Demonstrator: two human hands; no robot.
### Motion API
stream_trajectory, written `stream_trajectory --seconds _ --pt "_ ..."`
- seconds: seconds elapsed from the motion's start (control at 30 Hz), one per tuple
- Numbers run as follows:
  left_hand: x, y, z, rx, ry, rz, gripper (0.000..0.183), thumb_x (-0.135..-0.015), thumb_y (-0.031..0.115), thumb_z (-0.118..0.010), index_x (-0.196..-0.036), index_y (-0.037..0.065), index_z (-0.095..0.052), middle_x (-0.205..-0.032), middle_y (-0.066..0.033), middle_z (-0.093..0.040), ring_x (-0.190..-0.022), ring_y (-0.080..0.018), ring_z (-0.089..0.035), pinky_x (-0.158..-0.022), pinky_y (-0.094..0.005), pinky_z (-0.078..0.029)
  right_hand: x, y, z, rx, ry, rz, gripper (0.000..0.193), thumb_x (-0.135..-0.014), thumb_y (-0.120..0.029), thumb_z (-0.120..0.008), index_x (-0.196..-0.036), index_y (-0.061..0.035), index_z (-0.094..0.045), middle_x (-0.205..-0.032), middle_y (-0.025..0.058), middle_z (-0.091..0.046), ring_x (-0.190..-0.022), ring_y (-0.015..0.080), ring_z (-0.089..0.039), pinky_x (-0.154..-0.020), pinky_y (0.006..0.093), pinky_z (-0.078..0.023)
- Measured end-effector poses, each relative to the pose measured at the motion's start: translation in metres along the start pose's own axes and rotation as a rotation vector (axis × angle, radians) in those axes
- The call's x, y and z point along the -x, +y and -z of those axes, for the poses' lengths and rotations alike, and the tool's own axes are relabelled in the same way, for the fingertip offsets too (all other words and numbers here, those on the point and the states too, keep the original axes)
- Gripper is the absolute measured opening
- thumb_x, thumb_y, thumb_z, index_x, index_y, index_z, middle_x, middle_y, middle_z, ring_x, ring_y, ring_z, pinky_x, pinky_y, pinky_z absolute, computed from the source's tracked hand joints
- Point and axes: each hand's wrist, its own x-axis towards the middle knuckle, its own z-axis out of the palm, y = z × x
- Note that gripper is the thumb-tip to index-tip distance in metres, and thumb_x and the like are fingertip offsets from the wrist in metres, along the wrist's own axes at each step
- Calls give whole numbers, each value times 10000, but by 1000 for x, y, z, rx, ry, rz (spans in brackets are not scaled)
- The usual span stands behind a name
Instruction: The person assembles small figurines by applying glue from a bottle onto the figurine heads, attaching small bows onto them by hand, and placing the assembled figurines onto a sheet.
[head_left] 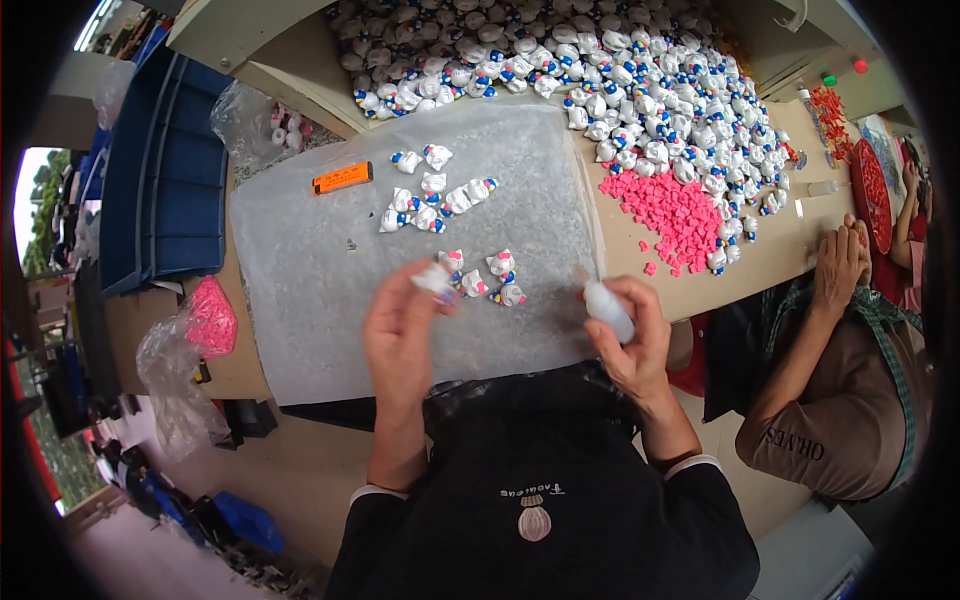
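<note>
My left hand point(398, 340) pinches a small white figurine point(432, 281), blurred by motion, above the paper sheet point(310, 290). In my right hand point(645, 345) is a small translucent squeeze bottle point(608, 310), its narrow tip pointing up and away from me. Between the hands lie several white figurines with pink parts point(502, 264), close to my left hand. Farther off on the sheet rests a loose group of white and blue figurines point(425, 200) showing no pink.
A big heap of white and blue figurines point(640, 100) fills the far side, beside a pile of small pink pieces point(668, 215). An orange box cutter point(342, 178) lies on the sheet. Blue crates point(165, 170) stand left; another person's arm point(815, 310) rests at right.
</note>
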Motion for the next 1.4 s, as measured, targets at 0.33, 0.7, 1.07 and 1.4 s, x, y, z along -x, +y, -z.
stream_trajectory --seconds 0.33,0.7,1.07,1.4 --pt "26 -28 -21 136 -261 186 308 -845 -31 -616 -1146 -21 -550 -1046 -98 -618 -934 -148 -608 -833 -260 -491 2 -15 12 145 -89 327 416 -639 -214 -817 -930 44 -671 -667 80 -625 -570 174 -499 -530 276 -380" --pt "27 -35 -20 54 -272 166 289 -839 -77 -589 -1123 -38 -555 -1075 -139 -613 -955 -194 -621 -857 -316 -518 2 -13 6 166 -103 298 414 -646 -224 -814 -933 41 -676 -688 81 -644 -573 175 -508 -526 279 -387" --pt "27 -33 -20 47 -248 149 277 -842 -80 -584 -1115 -40 -561 -1053 -129 -622 -945 -183 -620 -855 -305 -511 3 -16 7 179 -94 308 380 -650 -191 -803 -925 41 -680 -672 75 -637 -574 171 -515 -528 274 -392" --pt "27 -33 -20 43 -250 165 280 -841 -51 -612 -1118 -11 -588 -1054 -66 -622 -942 -110 -591 -820 -236 -488 3 -15 6 160 -101 266 368 -644 -172 -801 -914 47 -678 -673 81 -632 -582 172 -519 -526 274 -390"
